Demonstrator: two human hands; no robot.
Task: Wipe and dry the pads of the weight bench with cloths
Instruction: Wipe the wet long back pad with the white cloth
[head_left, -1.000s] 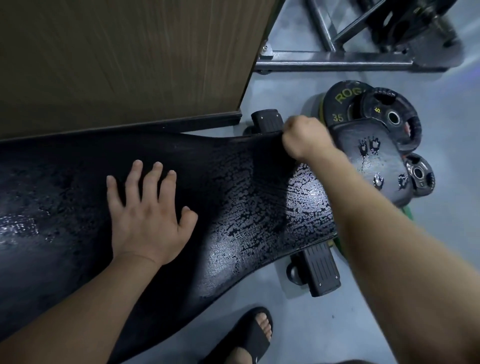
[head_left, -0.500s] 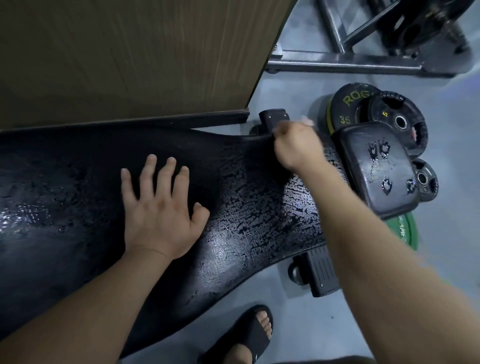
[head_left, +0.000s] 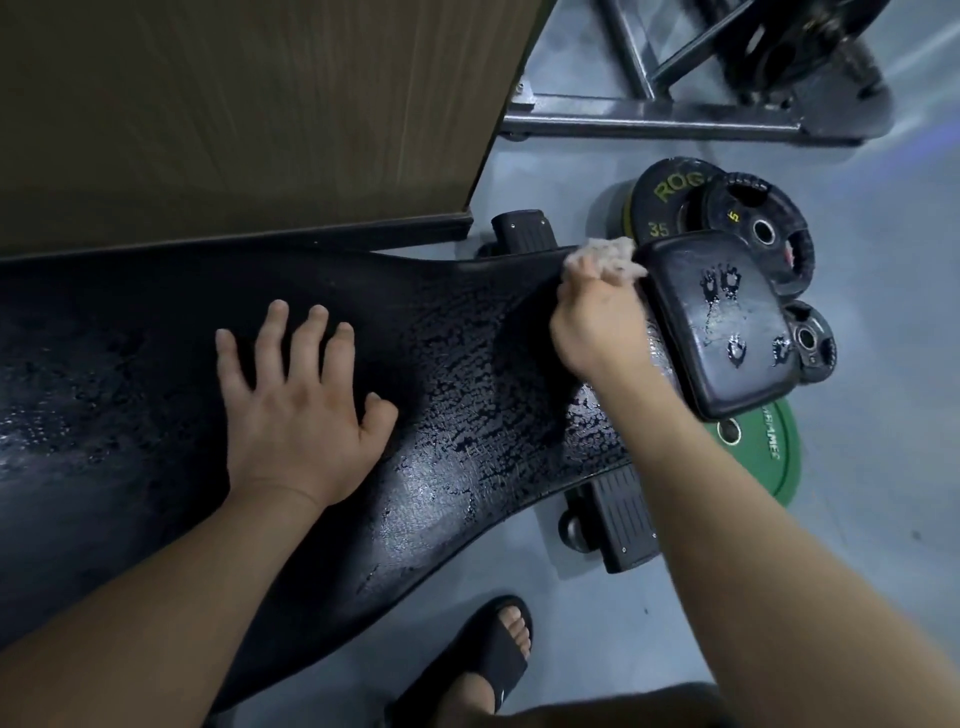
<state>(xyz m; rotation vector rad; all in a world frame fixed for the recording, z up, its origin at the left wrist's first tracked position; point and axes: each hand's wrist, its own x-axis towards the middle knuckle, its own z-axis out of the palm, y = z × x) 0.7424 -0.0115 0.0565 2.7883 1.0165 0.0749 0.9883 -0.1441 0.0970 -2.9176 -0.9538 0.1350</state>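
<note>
Head view looks down on the bench's long pad (head_left: 457, 374), wet and beaded toward its right end. The left hand (head_left: 301, 410) lies flat on the pad's middle with fingers spread, probably bracing the person's lean. The right hand (head_left: 597, 322) grips a pale cloth (head_left: 605, 257) at the pad's far right corner, just beside the small seat pad (head_left: 717, 322), likely to work the seam where water gathers. Most of the cloth is hidden under the fingers. The pad's left end is cut off, and whether that dark stretch is dry is hard to judge.
</note>
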